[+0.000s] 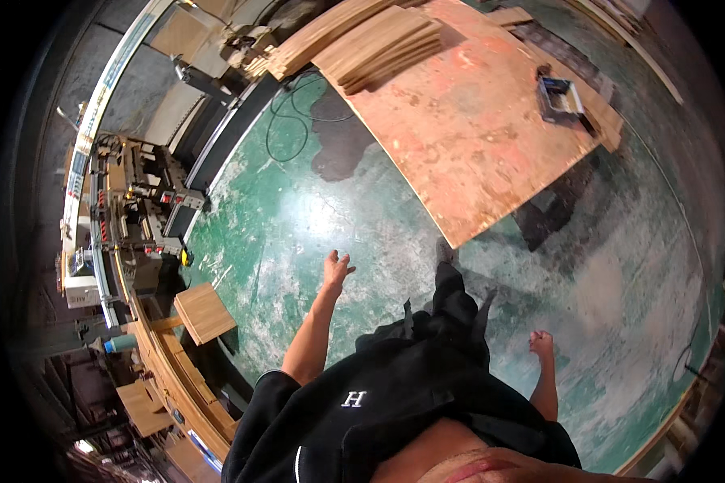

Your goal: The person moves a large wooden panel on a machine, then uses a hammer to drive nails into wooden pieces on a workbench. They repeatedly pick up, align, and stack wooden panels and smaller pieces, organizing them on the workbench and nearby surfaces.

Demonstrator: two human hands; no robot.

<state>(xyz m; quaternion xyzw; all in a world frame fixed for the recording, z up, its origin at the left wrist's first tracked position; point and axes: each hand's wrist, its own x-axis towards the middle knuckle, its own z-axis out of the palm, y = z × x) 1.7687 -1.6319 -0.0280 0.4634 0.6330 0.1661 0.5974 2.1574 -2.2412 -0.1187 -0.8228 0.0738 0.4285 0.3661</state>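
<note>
My left hand (338, 270) hangs out over the green floor with its fingers apart and nothing in it. On the other side of my body, my right hand (542, 343) is down by my side, its fingers curled in and no object showing in them. Neither hand touches anything. The thing nearest ahead of them is a low, worn wooden tabletop (467, 137), one corner pointing toward me. A stack of wooden boards (391, 48) lies at its far left, and a small dark open box (561, 101) sits near its right edge.
To the left runs a long machine (141, 193) with a control panel (184, 219). Closer on that side, a pile of square wooden panels (205, 312) stands by a wooden-edged bench (181, 386). A black cable (288, 137) loops on the floor (258, 233). Long boards (632, 44) lie at the far right.
</note>
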